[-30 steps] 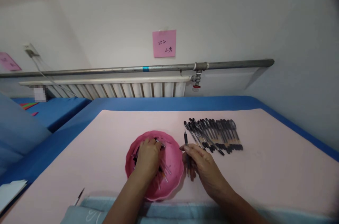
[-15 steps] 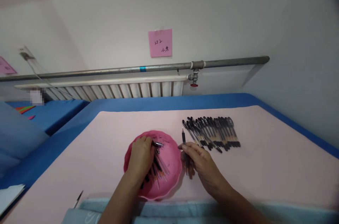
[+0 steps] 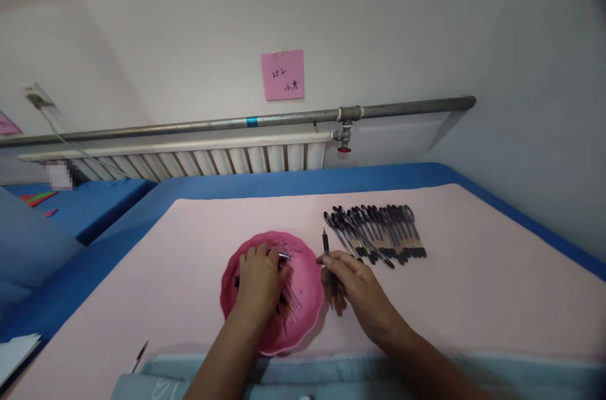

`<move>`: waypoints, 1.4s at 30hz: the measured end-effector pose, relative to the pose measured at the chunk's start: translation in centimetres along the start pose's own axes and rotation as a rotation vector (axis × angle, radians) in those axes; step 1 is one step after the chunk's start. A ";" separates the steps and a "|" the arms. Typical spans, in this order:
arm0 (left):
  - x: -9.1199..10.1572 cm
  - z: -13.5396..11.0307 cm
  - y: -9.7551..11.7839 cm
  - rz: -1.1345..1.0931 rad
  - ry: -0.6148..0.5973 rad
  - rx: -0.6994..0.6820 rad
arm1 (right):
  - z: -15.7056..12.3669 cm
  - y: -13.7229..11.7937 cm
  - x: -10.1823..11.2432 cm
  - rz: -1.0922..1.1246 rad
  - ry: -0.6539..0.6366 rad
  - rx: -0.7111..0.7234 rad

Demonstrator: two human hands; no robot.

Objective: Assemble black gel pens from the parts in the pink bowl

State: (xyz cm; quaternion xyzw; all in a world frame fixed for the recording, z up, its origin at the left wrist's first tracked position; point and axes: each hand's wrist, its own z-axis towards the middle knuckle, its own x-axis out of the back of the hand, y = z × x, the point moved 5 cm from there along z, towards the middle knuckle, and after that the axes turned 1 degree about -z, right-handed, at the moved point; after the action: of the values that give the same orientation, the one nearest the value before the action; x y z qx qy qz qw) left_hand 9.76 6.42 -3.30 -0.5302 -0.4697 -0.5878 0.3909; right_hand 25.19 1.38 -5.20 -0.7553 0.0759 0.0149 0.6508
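Note:
My right hand [image 3: 355, 277] grips an uncapped black pen [image 3: 326, 242], its tip pointing up, just right of the pink bowl [image 3: 310, 324]. Loose pen parts [image 3: 288, 299] lie inside that bowl: clear tubes, black pieces and a few orange bits. Reaching into the bowl's left half, my left hand [image 3: 259, 280] is curled over these parts, its fingertips hidden. A shiny dark piece [image 3: 284, 256] shows beside its fingers; I cannot make out what the fingers hold. Behind my right hand, capped black pens [image 3: 386, 229] lie side by side in a row, with one slanted across the others.
A pale pink sheet [image 3: 473, 299] covers the blue-edged table. One loose pen piece [image 3: 139, 356] lies at the front left, by the light-blue cloth [image 3: 284, 375]. Along the wall run a radiator [image 3: 237, 157] and a metal pipe [image 3: 199, 127]. A person's blue sleeve [image 3: 28, 248] is at far left.
My left hand has shifted slightly right within the bowl and covers more of the pen parts. My right hand keeps the pen in nearly the same place. The view has moved slightly.

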 end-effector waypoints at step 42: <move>0.7 -1.6 -1.2 -1.722 -0.192 0.032 | -2.6 -1.8 -2.1 -0.562 -0.288 0.201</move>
State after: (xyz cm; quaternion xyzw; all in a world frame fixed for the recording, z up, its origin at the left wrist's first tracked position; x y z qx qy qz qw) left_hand 8.08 5.25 -2.80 -0.0318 -0.7467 -0.6254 -0.2242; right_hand 23.20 -0.78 -2.82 -0.6689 -0.2273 -0.0661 0.7046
